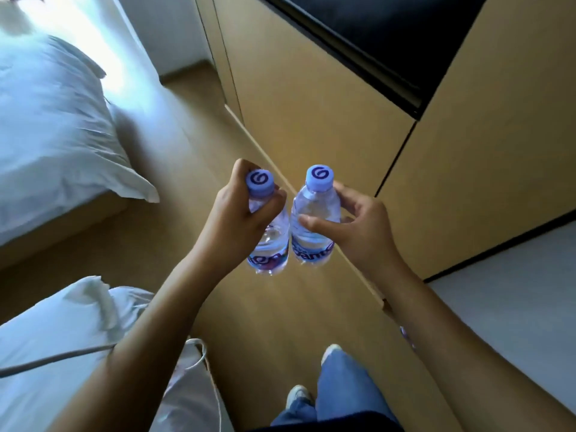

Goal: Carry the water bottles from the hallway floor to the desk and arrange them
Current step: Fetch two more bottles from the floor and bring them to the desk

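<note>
I hold two clear plastic water bottles with pale purple caps upright in front of me, side by side and nearly touching. My left hand [241, 215] grips the neck of the left bottle [271, 244], fingers curled just under its cap. My right hand [352, 224] grips the shoulder of the right bottle [314, 213], thumb across its front. Both bottles hang in the air above the wooden floor [255, 322]. No desk is plainly visible.
A bed with white bedding [53, 120] lies to the left, a second white-covered bed [62, 338] at the lower left with a cable across it. A tan wooden cabinet wall [327, 98] with a dark screen [389, 35] stands to the right. My legs in jeans [343, 391] are below.
</note>
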`<state>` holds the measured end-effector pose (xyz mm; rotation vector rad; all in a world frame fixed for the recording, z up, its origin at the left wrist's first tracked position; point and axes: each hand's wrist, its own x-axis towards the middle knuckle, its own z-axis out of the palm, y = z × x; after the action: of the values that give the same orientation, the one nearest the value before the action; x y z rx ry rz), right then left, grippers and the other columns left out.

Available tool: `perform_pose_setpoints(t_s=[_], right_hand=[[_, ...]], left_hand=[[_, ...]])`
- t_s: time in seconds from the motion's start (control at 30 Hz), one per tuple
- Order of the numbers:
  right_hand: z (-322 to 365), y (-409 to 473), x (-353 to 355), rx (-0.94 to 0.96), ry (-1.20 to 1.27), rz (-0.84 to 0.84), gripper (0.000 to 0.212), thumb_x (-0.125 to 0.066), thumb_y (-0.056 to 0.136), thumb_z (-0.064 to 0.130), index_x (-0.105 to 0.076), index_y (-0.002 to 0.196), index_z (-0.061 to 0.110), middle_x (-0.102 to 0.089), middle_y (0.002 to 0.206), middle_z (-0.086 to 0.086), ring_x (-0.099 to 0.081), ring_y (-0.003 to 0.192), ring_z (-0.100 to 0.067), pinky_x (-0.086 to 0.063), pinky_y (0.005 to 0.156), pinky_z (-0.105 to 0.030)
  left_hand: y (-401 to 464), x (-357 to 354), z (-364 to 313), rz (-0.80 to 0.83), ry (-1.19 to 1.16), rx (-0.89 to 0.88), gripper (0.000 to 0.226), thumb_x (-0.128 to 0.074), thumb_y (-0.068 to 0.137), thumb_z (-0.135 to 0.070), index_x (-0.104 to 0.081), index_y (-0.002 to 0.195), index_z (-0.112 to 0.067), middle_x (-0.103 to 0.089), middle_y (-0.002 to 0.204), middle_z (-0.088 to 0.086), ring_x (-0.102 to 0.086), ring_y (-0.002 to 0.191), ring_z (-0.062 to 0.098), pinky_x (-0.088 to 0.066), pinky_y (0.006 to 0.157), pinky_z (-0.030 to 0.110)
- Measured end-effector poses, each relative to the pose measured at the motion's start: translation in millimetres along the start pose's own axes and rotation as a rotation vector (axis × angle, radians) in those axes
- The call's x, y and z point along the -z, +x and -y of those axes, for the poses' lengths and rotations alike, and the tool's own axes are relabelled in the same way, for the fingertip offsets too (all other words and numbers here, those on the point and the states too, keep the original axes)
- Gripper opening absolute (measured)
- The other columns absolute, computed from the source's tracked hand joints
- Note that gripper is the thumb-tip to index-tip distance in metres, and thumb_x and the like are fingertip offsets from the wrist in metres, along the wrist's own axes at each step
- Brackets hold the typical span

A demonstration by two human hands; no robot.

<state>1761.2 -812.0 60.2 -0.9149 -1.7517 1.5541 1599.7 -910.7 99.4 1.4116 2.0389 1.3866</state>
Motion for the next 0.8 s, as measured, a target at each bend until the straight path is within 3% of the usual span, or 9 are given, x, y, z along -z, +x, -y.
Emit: perform_pose_setpoints(t_s=[0.17,0.37,0.67,0.8], right_hand=[[13.8,86.6,-53.8,0.038,-0.033,0.119,0.045,-0.088,0.07,0.021,-0.072,0.112,0.017,-0.077,0.097,0.005,-0.071,0.088,-0.007,-0.058,0.079,-0.031],[29.6,223.9,-114.3,0.066,-0.007,0.23,0.05,-0.088,0.068,0.025,-0.071,0.114,0.02,-0.077,0.099,0.004,-0.074,0.094,-0.021,-0.059,0.086,-0.047],[65.0,424.3,-215.1,0.084,-0.006,0.361,0.052,-0.088,0.067,0.027,-0.071,0.115,0.021,-0.077,0.098,0.004,-0.074,0.092,-0.02,-0.059,0.084,-0.048],[66.5,508.5,-277.7,0.106,0.002,0.415,0.048,-0.089,0.066,0.028,-0.072,0.11,0.025,-0.077,0.097,0.004,-0.074,0.093,-0.023,-0.059,0.083,-0.049]], left_hand=[[54.4,41.6,49.5,-0.14,0.029,0.108,0.02,-0.065,0.087,-0.012,-0.047,0.092,-0.005,-0.064,0.076,-0.008,-0.058,0.069,0.005,-0.042,0.065,0.009],[165.2,86.9,101.7,-0.217,0.074,0.148,0.02,-0.064,0.089,-0.009,-0.046,0.094,-0.003,-0.06,0.078,0.0,-0.057,0.073,0.017,-0.044,0.067,0.017],[325.6,171.7,176.6,-0.356,0.1,0.199,0.021,-0.065,0.09,-0.01,-0.046,0.094,-0.004,-0.064,0.079,0.002,-0.059,0.072,0.013,-0.044,0.067,0.015],[389.5,214.6,234.9,-0.41,0.113,0.216,0.023,-0.066,0.089,-0.018,-0.046,0.093,-0.008,-0.061,0.076,-0.004,-0.058,0.068,0.004,-0.041,0.065,0.008]])
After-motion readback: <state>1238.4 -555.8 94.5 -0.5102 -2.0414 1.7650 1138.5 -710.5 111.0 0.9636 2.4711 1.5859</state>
